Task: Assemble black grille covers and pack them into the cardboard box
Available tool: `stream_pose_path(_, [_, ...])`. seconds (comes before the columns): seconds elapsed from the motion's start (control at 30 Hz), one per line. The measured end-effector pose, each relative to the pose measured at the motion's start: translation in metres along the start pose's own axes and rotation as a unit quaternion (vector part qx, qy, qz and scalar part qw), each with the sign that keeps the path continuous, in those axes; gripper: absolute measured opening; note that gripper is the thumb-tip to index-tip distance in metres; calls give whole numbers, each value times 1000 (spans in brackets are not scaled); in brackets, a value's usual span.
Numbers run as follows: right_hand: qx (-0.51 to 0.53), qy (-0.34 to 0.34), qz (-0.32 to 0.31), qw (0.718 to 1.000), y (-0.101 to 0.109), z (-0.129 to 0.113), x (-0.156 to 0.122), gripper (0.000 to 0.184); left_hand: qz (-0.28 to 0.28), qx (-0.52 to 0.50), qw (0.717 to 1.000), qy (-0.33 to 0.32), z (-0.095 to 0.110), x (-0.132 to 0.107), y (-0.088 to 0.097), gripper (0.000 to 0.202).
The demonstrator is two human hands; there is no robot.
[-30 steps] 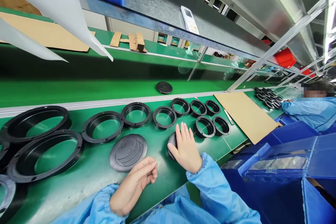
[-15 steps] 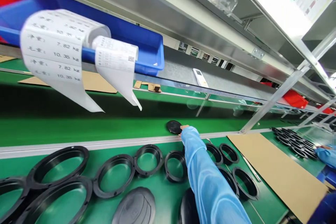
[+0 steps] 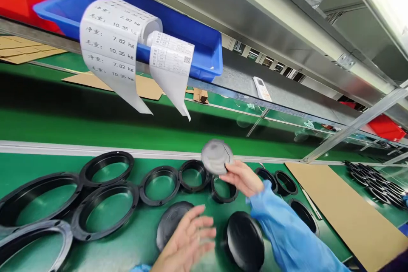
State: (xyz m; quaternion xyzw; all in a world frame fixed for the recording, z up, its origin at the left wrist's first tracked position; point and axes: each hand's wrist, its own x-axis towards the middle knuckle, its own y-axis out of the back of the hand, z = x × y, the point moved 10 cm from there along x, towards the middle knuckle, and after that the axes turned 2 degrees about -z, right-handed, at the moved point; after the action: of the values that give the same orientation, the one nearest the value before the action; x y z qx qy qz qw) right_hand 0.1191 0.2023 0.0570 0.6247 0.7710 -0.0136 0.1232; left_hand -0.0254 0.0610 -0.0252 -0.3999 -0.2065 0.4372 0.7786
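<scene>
In my right hand (image 3: 240,176) is a round black disc (image 3: 216,156), pinched at its lower right edge and raised above the bench. Its face catches the light and looks grey. My left hand (image 3: 191,240) is open with fingers spread, in front of a dark round cover (image 3: 172,223) lying on the green bench. Another glossy black round cover (image 3: 245,240) lies just below my right hand. Behind the raised disc stand black rings, one ring (image 3: 193,175) to its left and another ring (image 3: 224,190) beneath it.
Several more black rings (image 3: 105,208) spread over the left of the bench. A brown cardboard sheet (image 3: 344,208) lies to the right, with stacked black parts (image 3: 379,182) beyond. Overhead, a shelf carries a blue tray (image 3: 204,57) with hanging label rolls (image 3: 110,46) and a white remote (image 3: 262,89).
My right hand has drawn back from the green belt, lifting the disc and tilting its face up. My left hand has come into view. The view has shifted left.
</scene>
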Motion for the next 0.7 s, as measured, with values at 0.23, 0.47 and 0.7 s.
stream_pose_path(0.23, [268, -104, -98, 953, -105, 74, -140, 58, -15, -144, 988, -57, 18, -4, -9, 75])
stream_pose_path(0.47, [-127, 105, 139, 976, -55, 51, -156, 55, -55, -145, 987, -48, 13, -10, -14, 87])
stream_pose_path(0.7, [-550, 379, 103, 737, -111, -14, -177, 60, -148, -147, 978, -27, -1, -14, -38, 63])
